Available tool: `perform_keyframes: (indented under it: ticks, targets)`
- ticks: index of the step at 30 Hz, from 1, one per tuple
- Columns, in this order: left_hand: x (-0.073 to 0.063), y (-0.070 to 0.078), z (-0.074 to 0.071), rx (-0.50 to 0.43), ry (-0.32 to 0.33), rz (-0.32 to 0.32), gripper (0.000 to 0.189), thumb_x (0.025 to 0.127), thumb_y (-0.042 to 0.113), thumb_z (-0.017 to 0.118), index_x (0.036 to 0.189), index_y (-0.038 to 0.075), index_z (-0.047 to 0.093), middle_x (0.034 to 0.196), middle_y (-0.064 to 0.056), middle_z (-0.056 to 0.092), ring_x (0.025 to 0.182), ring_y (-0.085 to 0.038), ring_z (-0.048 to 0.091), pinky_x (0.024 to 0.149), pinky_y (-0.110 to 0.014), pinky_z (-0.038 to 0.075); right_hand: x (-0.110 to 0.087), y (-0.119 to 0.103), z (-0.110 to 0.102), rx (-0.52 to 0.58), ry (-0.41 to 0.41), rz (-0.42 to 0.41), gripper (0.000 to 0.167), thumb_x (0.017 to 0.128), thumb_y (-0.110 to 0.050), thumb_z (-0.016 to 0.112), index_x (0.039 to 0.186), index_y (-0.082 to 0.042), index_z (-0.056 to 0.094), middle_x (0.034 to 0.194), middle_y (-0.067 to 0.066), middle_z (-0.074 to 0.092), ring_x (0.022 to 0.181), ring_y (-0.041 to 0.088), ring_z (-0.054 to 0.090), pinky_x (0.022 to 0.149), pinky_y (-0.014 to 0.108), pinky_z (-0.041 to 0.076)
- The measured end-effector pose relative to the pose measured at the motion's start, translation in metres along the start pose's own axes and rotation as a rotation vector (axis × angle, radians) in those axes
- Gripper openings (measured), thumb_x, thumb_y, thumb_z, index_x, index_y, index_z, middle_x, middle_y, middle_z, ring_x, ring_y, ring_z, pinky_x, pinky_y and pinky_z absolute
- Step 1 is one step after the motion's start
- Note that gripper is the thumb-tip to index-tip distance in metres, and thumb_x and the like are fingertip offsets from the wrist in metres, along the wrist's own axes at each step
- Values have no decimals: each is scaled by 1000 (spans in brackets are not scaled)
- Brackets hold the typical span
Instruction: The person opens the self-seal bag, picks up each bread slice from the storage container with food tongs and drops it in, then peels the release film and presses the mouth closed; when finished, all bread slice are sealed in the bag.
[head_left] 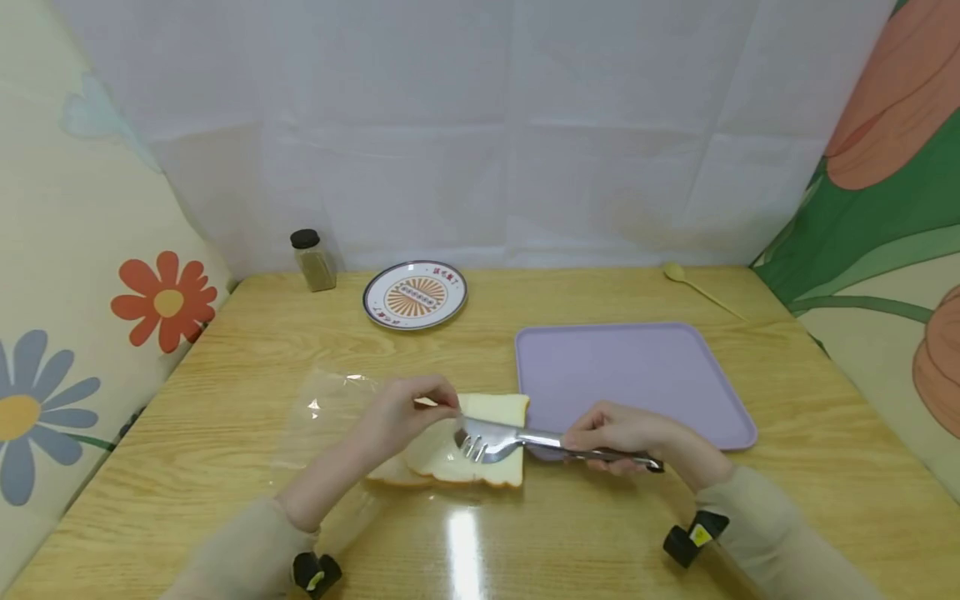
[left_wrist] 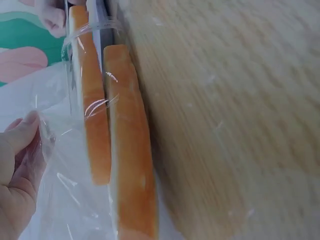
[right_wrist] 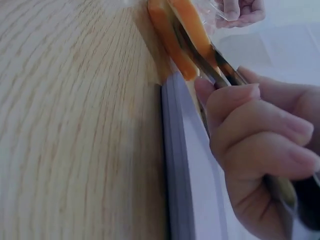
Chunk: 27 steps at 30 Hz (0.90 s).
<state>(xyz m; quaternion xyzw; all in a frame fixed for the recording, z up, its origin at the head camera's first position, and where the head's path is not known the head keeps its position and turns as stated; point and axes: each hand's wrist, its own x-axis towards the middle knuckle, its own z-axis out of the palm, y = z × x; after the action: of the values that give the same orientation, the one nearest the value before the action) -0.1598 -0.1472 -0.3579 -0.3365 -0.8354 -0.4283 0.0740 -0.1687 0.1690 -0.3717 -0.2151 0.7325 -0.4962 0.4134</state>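
Observation:
My left hand (head_left: 401, 421) pinches the edge of a clear plastic bag (left_wrist: 65, 175) between thumb and fingers. Overlapping slices of white bread lie in or at the mouth of the bag, the upper slice (head_left: 491, 475) shifted right over the lower slice (left_wrist: 95, 165). Metal food tongs (head_left: 536, 439) are gripped in my right hand (head_left: 618, 435). One tong arm lies over the upper slice, with its slotted end near my left fingertips; in the right wrist view, the other arm passes between the two crusts. Part of the lower slice is hidden.
A lavender tray (head_left: 630, 375) sits right of the bread, under the tongs and right hand. Farther back stand a patterned round plate (head_left: 415, 296), a black-lidded spice jar (head_left: 313, 262) and a yellowish spoon (head_left: 701, 292). A white cloth (head_left: 450, 150) hangs behind the table.

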Motion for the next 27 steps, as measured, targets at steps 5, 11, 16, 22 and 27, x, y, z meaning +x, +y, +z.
perform_keyframes:
  ticks: [5, 11, 16, 22, 27]
  targets:
    - [0, -1, -5, 64, 7, 4, 13, 78, -4, 71, 89, 1, 72, 86, -9, 72, 77, -18, 68, 68, -16, 57, -3, -6, 4, -91, 78, -12, 36, 95, -27, 55, 93, 7, 66, 51, -5, 50, 33, 2, 35, 31, 17, 30]
    - [0, -8, -7, 198, -3, 56, 8, 78, -1, 71, 85, 3, 73, 81, -7, 72, 72, -15, 68, 66, -19, 57, -6, -6, 7, -100, 106, -18, 36, 94, -28, 57, 90, 7, 66, 50, -4, 50, 33, 2, 35, 30, 17, 30]
    - [0, -10, -10, 211, -72, 13, 10, 80, 5, 71, 88, 1, 72, 83, -10, 73, 72, -16, 69, 66, -18, 57, -8, 1, 5, 52, 43, -1, 41, 95, -27, 54, 98, 14, 60, 52, -5, 51, 33, 1, 35, 29, 16, 28]
    - [1, -8, -10, 185, -121, 1, 6, 81, 11, 72, 80, 5, 72, 76, -3, 72, 67, -6, 66, 63, -16, 56, -5, 7, 2, 169, -3, 34, 45, 96, -27, 52, 107, 17, 56, 55, -6, 52, 34, -1, 35, 30, 14, 29]
    - [0, -4, -4, 259, -104, 18, 6, 81, 13, 72, 79, 7, 72, 74, -1, 72, 63, -1, 63, 59, -14, 54, -2, 3, 5, 127, 2, 45, 46, 95, -29, 53, 104, 16, 57, 53, -6, 51, 34, 0, 35, 31, 15, 29]
